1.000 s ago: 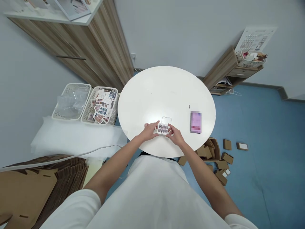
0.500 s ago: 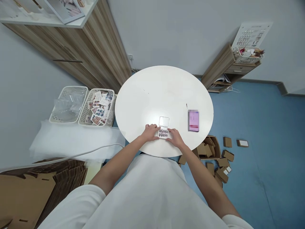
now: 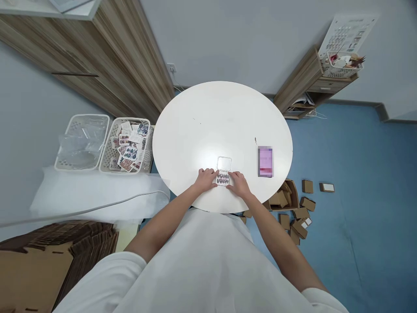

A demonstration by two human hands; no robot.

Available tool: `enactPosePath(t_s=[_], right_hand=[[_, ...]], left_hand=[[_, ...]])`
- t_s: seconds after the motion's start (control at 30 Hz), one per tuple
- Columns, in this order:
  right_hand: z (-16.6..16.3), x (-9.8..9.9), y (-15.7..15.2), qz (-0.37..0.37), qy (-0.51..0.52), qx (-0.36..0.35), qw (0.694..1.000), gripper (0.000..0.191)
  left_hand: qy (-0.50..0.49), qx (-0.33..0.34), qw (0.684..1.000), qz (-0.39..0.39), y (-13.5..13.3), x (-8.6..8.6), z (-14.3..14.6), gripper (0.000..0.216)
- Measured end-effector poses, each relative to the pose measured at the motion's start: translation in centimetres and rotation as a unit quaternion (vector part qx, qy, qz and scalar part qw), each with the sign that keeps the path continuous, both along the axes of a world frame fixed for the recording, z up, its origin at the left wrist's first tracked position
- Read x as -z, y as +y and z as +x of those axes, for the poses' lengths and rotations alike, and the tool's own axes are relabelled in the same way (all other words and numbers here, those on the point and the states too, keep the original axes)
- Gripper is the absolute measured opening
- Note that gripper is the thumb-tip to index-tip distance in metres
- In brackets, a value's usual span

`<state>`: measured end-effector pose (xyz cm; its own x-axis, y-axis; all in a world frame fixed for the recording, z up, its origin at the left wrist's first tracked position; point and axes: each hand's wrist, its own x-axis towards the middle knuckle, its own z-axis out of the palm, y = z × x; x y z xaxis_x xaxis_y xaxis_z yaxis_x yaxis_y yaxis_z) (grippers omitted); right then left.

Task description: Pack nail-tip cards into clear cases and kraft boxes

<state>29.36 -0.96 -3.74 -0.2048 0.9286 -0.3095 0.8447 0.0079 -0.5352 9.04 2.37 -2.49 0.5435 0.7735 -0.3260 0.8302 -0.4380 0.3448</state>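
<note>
A small clear plastic case of press-on nails [image 3: 223,178] lies on the white oval table [image 3: 224,108] near its front edge. Its transparent lid [image 3: 224,163] is flipped back, away from me. Two rows of dark, glossy nails fill the case. My left hand [image 3: 205,180] grips the left side, thumb low and index finger near the hinge. On the opposite side, my right hand [image 3: 239,184] holds the case between thumb and fingers in the same way. A phone [image 3: 266,161] with a blurred pink screen rests on the table to the right.
Left of the table stand a basket of nail sets on cards [image 3: 125,145] and a basket of clear plastic bags [image 3: 83,141]. White wrapping sheets [image 3: 97,191] and flattened cardboard [image 3: 35,265] lie below. Small brown boxes [image 3: 301,213] are scattered on the floor at right.
The camera view has tilted and shifted slightly. Both hands stay at the sides of the case, which still has its lid back.
</note>
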Motion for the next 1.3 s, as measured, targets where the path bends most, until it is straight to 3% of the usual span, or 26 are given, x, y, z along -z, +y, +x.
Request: enactPosePath(t_s=[0.43,0.77,0.93,1.13,1.3], right_hand=[[0.0,0.5,0.2,-0.010,0.005,0.008,1.000,0.063],[0.0,0.4,0.2,-0.018,0.015,0.030,0.999,0.062],[-0.1,0.4,-0.1,-0.013,0.034,0.051,0.998,0.070],[-0.4,0.4,-0.7,-0.021,0.051,0.085,0.995,0.070],[0.5,0.6,-1.1,-0.078,0.135,0.127,0.980,0.070]], left_hand=[[-0.034,-0.022,0.999,-0.034,-0.6,2.0,-0.5,0.063],[-0.038,-0.039,0.997,-0.052,-0.7,1.6,-0.4,0.059],[-0.034,-0.056,0.996,-0.063,-1.1,1.2,-0.3,0.061],[-0.067,-0.123,0.986,-0.094,-2.0,0.4,0.1,0.069],[-0.189,-0.226,0.939,-0.177,-2.4,-0.2,-0.3,0.042]])
